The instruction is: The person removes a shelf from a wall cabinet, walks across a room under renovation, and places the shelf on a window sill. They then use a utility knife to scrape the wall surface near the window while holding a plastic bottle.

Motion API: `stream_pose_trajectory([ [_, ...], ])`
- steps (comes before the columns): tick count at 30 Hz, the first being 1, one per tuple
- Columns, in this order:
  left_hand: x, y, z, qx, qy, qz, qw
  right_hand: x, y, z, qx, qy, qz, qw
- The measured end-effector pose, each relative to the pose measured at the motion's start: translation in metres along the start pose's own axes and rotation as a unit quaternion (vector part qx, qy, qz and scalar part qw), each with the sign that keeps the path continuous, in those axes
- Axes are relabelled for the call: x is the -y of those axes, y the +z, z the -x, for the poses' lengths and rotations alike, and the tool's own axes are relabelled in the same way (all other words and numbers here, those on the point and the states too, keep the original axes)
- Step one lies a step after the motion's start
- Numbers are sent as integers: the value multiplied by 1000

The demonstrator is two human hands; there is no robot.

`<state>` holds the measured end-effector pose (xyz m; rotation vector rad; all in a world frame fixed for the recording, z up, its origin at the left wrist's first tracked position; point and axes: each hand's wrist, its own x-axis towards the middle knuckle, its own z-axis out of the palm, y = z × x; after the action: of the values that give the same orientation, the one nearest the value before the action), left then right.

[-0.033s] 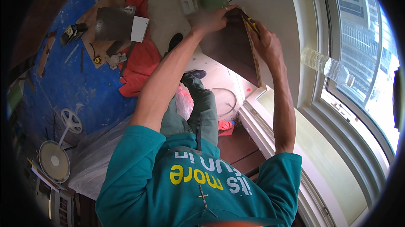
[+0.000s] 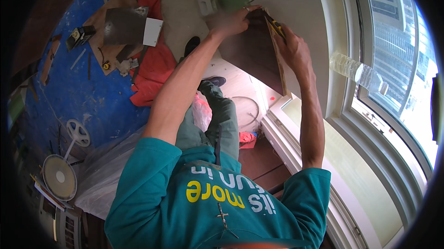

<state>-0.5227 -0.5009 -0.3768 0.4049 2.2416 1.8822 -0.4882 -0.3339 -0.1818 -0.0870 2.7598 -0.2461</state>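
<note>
A dark brown wooden board [image 2: 252,48] stands tilted against the wall, its pale cut edge facing my right side. My left hand [image 2: 235,21] grips the board at its upper corner, with fingertips over the top edge. In my right hand [image 2: 293,48] is a yellow-and-black utility knife [image 2: 277,27], its dark tip pointing up at the board's top corner. The fingers are wrapped round the handle. Exactly where the tip touches is too small to make out.
A clear plastic bottle [image 2: 358,72] lies by the window at right. Behind my left arm, a white jug with red cap [image 2: 206,3] stands on the floor. Farther left, a red cloth [image 2: 152,71], boards [image 2: 125,26] and a tape measure [image 2: 107,65] lie on a blue sheet [image 2: 108,92]; a fan [image 2: 60,177] stands lower left.
</note>
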Motion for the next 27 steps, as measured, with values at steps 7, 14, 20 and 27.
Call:
stream_pose_trajectory([
  [7, -5, -3, -11, 10, -19, 38, 999, -2, -4, -11, 1, -15, 44, 999],
  [14, -36, -22, -14, 53, -104, 125, 985, -4, 2, -15, -12, -29, 52, 998],
  [20, -51, -17, -19, 9, -152, 137, 979, -4, 3, -13, 4, -15, 54, 998],
  [27, -43, -11, -28, -25, -126, 85, 988, -1, -5, -10, 3, -21, 67, 998],
])
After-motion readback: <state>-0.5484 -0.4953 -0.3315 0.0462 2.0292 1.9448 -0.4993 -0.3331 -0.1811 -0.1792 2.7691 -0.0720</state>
